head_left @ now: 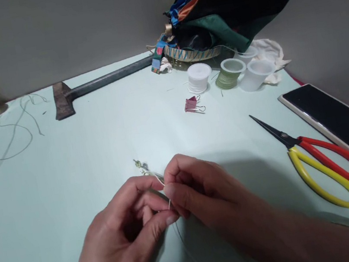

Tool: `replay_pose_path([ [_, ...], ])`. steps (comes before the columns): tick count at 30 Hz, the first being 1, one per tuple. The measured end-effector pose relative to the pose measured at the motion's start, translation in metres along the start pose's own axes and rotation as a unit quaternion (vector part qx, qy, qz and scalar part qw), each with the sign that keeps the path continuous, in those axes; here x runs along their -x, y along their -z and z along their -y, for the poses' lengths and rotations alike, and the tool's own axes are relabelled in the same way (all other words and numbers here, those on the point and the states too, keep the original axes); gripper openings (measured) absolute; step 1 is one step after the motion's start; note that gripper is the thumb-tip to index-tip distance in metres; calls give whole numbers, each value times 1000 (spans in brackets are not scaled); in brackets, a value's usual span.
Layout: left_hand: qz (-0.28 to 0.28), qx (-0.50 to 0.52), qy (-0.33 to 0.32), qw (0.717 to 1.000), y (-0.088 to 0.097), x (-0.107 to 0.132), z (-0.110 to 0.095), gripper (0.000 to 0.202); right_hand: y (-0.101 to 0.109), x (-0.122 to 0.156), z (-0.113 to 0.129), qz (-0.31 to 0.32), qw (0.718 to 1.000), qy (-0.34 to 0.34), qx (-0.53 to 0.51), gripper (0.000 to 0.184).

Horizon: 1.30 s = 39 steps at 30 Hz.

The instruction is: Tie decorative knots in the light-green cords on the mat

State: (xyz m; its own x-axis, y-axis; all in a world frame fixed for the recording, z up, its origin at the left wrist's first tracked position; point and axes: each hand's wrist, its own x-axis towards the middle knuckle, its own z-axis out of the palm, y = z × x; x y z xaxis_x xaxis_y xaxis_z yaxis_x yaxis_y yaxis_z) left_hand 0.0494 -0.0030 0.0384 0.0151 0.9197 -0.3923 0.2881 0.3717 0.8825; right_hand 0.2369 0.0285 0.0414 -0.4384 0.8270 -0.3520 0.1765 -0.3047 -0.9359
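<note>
My left hand [127,230] and my right hand [202,188] meet low in the middle of the head view, both closed with fingertips pinched together. A thin pale cord [156,176] runs between their fingertips. Its loose end trails down toward the bottom edge. Just beyond the fingers, a small green-and-white knotted piece [138,165] lies on the table, joined to the cord. The part of the cord inside the pinches is covered by my fingers.
On the pale table [112,131] lie a hammer [110,76], a pink binder clip [192,103], red-and-yellow scissors [311,150] and a phone [333,120]. White [198,79] and green [228,78] thread spools stand before a colourful fabric bundle [212,29]. Loose cords [26,127] spread at left.
</note>
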Motion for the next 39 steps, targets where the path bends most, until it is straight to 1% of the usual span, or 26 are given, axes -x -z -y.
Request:
replay_pose_path([
  [2,-42,-65,-46,996,1,3,3,21,0,0,0,15,999,-18,-32,20],
  [5,-89,-132,-92,983,0,4,2,13,-1,-1,-3,40,994,-28,-96,18],
  [8,-109,-194,-141,965,0,3,-1,15,-1,-3,-4,51,989,-34,-134,18],
  [12,-95,-236,-182,950,3,2,2,17,0,-4,-3,53,989,-37,-132,18],
  [16,-54,-253,-270,928,7,0,11,15,0,-2,-2,58,984,-49,-163,16],
  [18,-50,-264,-300,915,9,-2,14,16,-1,-1,-1,60,981,-60,-176,16],
  [20,-74,-293,-317,899,9,-3,14,16,-2,0,0,61,980,-68,-174,16],
  [23,-114,-337,-331,874,8,-6,11,21,-3,-1,1,62,981,-74,-169,18],
  [29,-122,-394,-377,829,8,-9,6,19,-4,-3,0,64,985,-64,-147,19],
  [35,-103,-414,-413,805,10,-9,4,15,-5,-3,0,51,990,-40,-121,18],
  [37,-88,-412,-417,805,10,-9,4,16,-5,-2,0,50,992,-32,-111,18],
  [39,-74,-403,-410,815,10,-10,5,16,-5,-1,-1,47,994,-28,-93,17],
])
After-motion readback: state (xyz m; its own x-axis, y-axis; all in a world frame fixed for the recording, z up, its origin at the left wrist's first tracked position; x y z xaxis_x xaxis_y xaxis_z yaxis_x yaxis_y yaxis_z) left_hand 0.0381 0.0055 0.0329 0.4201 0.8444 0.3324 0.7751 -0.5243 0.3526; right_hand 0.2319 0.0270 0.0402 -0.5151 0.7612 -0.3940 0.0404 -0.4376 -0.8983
